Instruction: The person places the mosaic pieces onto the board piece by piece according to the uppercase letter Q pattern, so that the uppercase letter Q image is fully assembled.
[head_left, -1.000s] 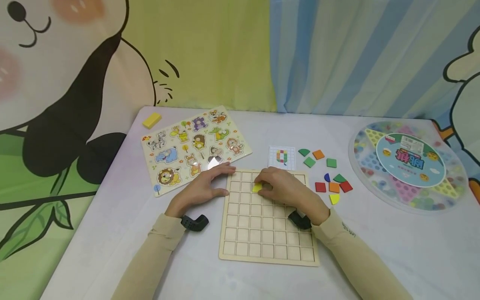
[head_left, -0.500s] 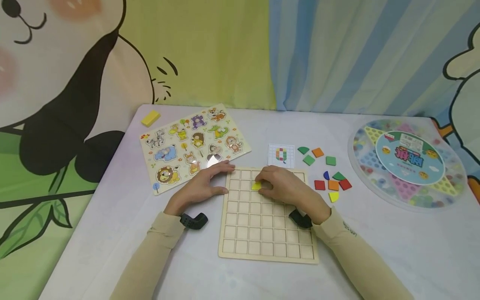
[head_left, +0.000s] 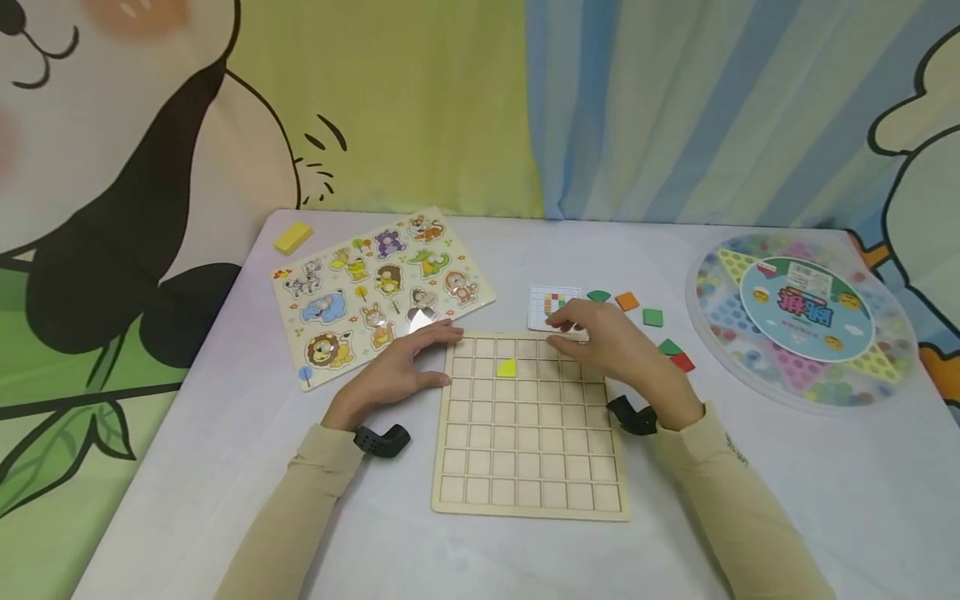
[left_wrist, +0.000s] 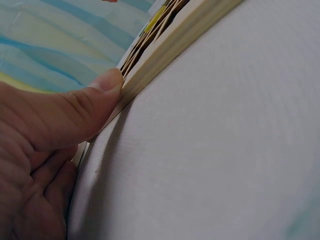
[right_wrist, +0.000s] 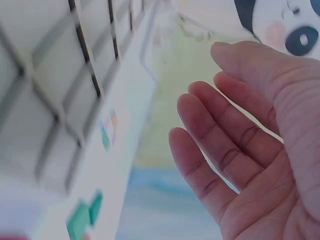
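Observation:
A wooden grid board [head_left: 528, 442] lies flat on the table. One yellow tile with a rounded corner [head_left: 507, 368] sits in a cell near its top. My left hand [head_left: 397, 371] rests by the board's upper left edge; in the left wrist view its thumb [left_wrist: 92, 102] touches the board's side. My right hand [head_left: 611, 346] hovers over the upper right corner, fingers loosely bent and holding nothing, as the right wrist view confirms. Its fingertips partly cover a printed pattern card [head_left: 542, 304]. Some loose tiles are hidden behind this hand and wrist.
Green tile [head_left: 652, 317], orange tile [head_left: 627, 301] and red tile [head_left: 682, 362] lie right of the board. An animal puzzle [head_left: 382, 292] lies at the back left, near a yellow block [head_left: 293, 238]. A round game box [head_left: 802, 321] is at the right.
My right hand has let go of the yellow tile, leaving it on the board, and has moved right and slightly up. The left hand stays at the board's edge.

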